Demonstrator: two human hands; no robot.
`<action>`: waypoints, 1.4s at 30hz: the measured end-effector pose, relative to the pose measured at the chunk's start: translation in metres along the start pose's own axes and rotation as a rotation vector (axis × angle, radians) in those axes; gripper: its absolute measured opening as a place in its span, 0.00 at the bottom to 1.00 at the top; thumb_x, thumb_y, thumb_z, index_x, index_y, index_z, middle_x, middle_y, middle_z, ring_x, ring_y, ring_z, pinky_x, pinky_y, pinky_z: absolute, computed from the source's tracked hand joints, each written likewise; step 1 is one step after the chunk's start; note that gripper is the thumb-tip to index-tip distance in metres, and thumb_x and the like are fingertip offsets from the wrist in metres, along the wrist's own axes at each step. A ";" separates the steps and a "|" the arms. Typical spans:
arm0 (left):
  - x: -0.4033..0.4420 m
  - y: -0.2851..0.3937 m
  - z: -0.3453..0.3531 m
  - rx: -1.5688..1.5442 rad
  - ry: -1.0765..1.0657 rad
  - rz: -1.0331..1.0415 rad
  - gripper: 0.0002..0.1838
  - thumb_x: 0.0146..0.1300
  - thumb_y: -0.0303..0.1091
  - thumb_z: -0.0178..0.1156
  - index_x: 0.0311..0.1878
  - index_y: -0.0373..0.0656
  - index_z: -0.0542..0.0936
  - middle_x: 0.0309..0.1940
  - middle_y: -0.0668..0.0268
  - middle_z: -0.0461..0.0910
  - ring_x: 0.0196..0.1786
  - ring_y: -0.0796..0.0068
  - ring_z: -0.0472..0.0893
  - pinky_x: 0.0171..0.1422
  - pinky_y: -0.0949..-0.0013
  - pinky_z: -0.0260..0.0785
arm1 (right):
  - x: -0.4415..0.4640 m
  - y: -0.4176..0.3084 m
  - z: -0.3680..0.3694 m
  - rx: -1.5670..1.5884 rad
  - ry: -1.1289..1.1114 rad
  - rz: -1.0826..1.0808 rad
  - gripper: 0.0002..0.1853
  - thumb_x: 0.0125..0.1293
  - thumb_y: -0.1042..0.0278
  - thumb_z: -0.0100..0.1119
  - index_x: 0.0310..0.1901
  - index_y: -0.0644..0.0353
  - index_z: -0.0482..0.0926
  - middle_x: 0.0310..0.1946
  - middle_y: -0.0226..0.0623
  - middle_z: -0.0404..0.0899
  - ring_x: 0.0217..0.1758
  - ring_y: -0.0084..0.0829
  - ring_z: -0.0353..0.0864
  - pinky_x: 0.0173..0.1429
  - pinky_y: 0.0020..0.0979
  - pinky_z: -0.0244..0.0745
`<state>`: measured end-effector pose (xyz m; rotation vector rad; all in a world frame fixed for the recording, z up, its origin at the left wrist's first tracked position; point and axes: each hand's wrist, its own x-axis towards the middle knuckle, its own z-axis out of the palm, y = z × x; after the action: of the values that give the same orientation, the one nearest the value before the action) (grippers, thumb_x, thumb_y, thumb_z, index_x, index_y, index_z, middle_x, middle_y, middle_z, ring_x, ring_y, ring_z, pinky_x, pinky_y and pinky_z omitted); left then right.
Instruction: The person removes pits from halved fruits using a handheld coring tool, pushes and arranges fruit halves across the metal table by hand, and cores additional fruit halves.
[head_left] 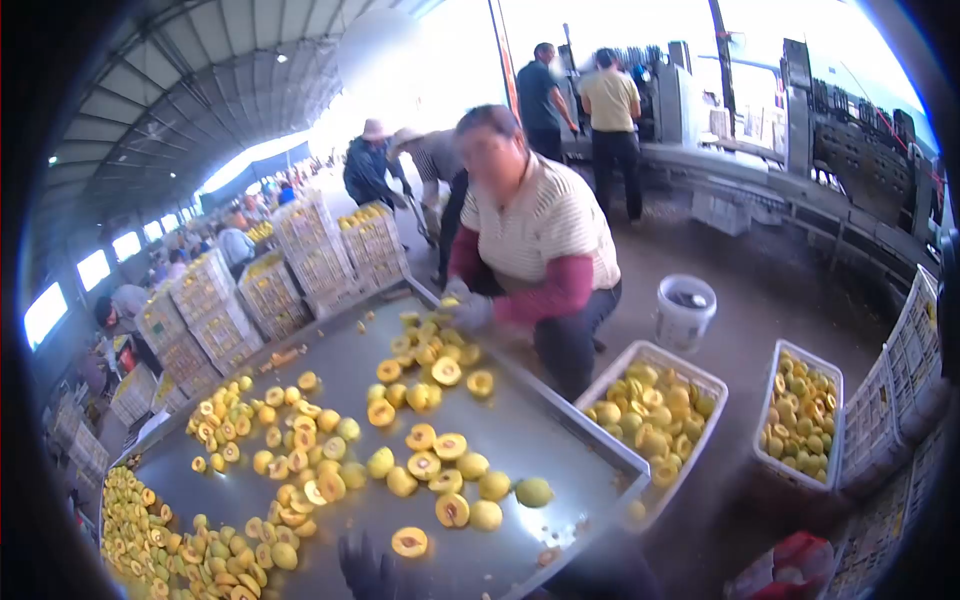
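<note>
At the bottom edge, my left hand (366,567) wears a dark glove and reaches over the metal sorting table (480,380). Its fingers look spread, with nothing visible in them, though they are blurred. Just right of it lies a halved yellow peach (409,542), cut side up. More peach halves (452,510) are scattered across the middle, some showing brown-red centres. A dense heap of peaches (215,555) fills the lower left of the table. A greenish peach (534,492) sits toward the right edge. My right hand cannot be made out.
Across the table a co-worker (540,220) crouches, gloved hands (468,308) at a peach pile. Crates of peaches (655,415) (800,415) stand on the floor at right, near a white bucket (685,312). Stacked crates (310,250) line the far side; machinery (850,150) stands behind.
</note>
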<state>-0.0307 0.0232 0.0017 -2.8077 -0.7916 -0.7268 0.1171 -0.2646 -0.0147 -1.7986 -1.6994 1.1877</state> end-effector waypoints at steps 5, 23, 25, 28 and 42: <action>0.017 0.027 0.070 -0.305 -0.262 -0.047 0.29 0.68 0.42 0.59 0.71 0.46 0.68 0.61 0.46 0.71 0.60 0.44 0.72 0.68 0.49 0.63 | 0.017 0.035 0.068 -0.076 0.098 -0.197 0.17 0.72 0.57 0.53 0.51 0.63 0.76 0.27 0.46 0.80 0.23 0.40 0.78 0.29 0.39 0.75; -0.114 0.170 -0.090 -1.055 -0.175 -0.473 0.31 0.66 0.36 0.62 0.69 0.34 0.66 0.58 0.54 0.73 0.61 0.62 0.74 0.68 0.62 0.66 | -0.044 -0.055 0.020 0.791 0.533 -0.032 0.25 0.71 0.56 0.60 0.61 0.66 0.72 0.54 0.39 0.79 0.60 0.30 0.76 0.64 0.32 0.69; -0.134 0.175 -0.082 -1.124 -0.157 -0.441 0.28 0.67 0.33 0.59 0.67 0.34 0.67 0.59 0.58 0.73 0.60 0.67 0.74 0.68 0.65 0.66 | -0.048 -0.057 0.032 0.843 0.472 0.028 0.24 0.70 0.59 0.60 0.60 0.67 0.72 0.52 0.38 0.79 0.58 0.29 0.77 0.63 0.32 0.70; -0.139 0.187 -0.107 -1.204 -0.130 -0.568 0.26 0.69 0.30 0.53 0.69 0.34 0.64 0.63 0.56 0.70 0.64 0.65 0.71 0.71 0.62 0.63 | -0.056 -0.062 0.040 1.098 0.429 -0.029 0.22 0.69 0.62 0.60 0.59 0.66 0.73 0.51 0.38 0.79 0.55 0.27 0.77 0.61 0.31 0.72; -0.089 0.220 -0.148 -1.316 0.326 -0.574 0.26 0.70 0.29 0.56 0.69 0.34 0.65 0.56 0.59 0.74 0.59 0.69 0.74 0.68 0.65 0.66 | -0.066 -0.115 0.008 0.745 0.638 -0.042 0.21 0.66 0.55 0.67 0.54 0.62 0.80 0.39 0.35 0.82 0.39 0.23 0.80 0.45 0.28 0.76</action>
<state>-0.0439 -0.2427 0.0884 -3.1591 -1.4313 -2.4840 0.0464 -0.3076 0.0892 -1.4237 -0.7798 0.9058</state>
